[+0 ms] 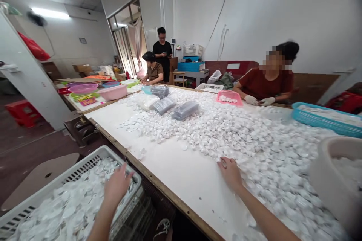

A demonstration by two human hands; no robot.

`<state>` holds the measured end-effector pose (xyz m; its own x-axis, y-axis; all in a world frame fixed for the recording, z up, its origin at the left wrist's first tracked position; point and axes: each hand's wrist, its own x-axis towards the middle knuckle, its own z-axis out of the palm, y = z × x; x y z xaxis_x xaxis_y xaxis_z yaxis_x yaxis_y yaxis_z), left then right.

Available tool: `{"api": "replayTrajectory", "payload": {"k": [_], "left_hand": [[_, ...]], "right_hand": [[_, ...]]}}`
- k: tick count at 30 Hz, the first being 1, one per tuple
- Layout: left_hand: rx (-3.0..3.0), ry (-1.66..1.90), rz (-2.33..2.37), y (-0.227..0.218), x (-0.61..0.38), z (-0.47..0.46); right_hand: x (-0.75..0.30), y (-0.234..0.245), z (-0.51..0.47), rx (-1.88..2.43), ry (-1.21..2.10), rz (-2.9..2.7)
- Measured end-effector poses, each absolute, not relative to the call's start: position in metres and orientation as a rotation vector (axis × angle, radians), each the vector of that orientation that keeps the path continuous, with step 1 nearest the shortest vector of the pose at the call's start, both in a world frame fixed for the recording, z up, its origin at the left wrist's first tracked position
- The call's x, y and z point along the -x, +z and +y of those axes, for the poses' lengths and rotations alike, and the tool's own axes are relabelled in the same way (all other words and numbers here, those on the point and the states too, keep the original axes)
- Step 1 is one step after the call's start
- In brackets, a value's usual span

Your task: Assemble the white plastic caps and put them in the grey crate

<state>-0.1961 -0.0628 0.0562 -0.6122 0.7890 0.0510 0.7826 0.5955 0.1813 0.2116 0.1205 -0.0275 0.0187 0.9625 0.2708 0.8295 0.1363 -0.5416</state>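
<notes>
Now | L hand (116, 186) spread in crate (85, 163) discs (70, 203) | R hand (230, 171) flat on caps (254, 139)

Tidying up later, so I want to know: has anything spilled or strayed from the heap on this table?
A few white discs lie apart from the main heap, near the table's wooden edge. Nothing else stands out.

Left hand's (117, 184) fingertips buried among discs in the crate (85, 163), tub (336, 180) beside the table cut off at right edge
</notes>
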Motion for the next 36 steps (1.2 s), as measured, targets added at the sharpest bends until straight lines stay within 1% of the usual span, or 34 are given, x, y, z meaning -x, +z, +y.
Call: {"api": "replayTrajectory", "payload": {"k": [3, 6, 8, 10, 11, 12, 15, 18, 20, 22, 24, 27, 32, 36], "left_hand": [[-1.888, 0.386, 2.324, 0.05, 0.124, 0.01], [-2.024, 0.4, 2.133, 0.037, 0.062, 0.068], [-2.041, 0.403, 2.122, 0.025, 0.034, 0.089], [-2.063, 0.38, 2.154, 0.013, 0.018, 0.097], [-2.09, 0.364, 2.156, 0.008, 0.013, 0.098], [-2.122, 0.343, 2.144, 0.003, 0.011, 0.097], [-2.178, 0.319, 2.021, -0.01, 0.013, 0.091], [-2.027, 0.484, 1.869, -0.012, 0.023, 0.079], [-1.81, 0.661, 1.748, -0.005, 0.028, 0.066], [-1.544, 0.808, 1.603, 0.006, 0.027, 0.051], [-1.325, 0.876, 1.443, 0.016, 0.019, 0.038], [-1.179, 0.826, 1.29, 0.021, -0.001, 0.026], [-1.216, 0.639, 1.315, 0.006, -0.033, 0.021], [-1.239, 0.53, 1.351, -0.003, -0.042, 0.023]], "right_hand": [[-0.198, -0.019, 0.116, 1.715, 0.286, -1.805], [-0.193, 0.001, 0.106, 1.679, 0.421, -1.786], [-0.193, 0.014, 0.091, 1.654, 0.636, -1.786], [-0.194, 0.019, 0.07, 1.622, 0.939, -1.839], [-0.194, 0.018, 0.058, 1.607, 1.079, -1.891], [-0.194, 0.015, 0.048, 1.604, 1.137, -1.936], [-0.191, -0.002, 0.026, 1.63, 0.966, -1.967], [-0.19, -0.01, 0.021, 1.651, 0.901, -1.878], [-0.193, -0.005, 0.024, 1.649, 1.008, -1.789], [-0.199, 0.001, 0.029, 1.652, 1.216, -1.656], [-0.207, 0.004, 0.035, 1.641, 1.324, -1.577], [-0.212, 0.005, 0.036, 1.591, 1.475, -1.539], [-0.203, 0.001, 0.023, 1.43, 1.805, -1.442], [-0.197, -0.005, 0.02, 1.443, 1.809, -1.342]]}}
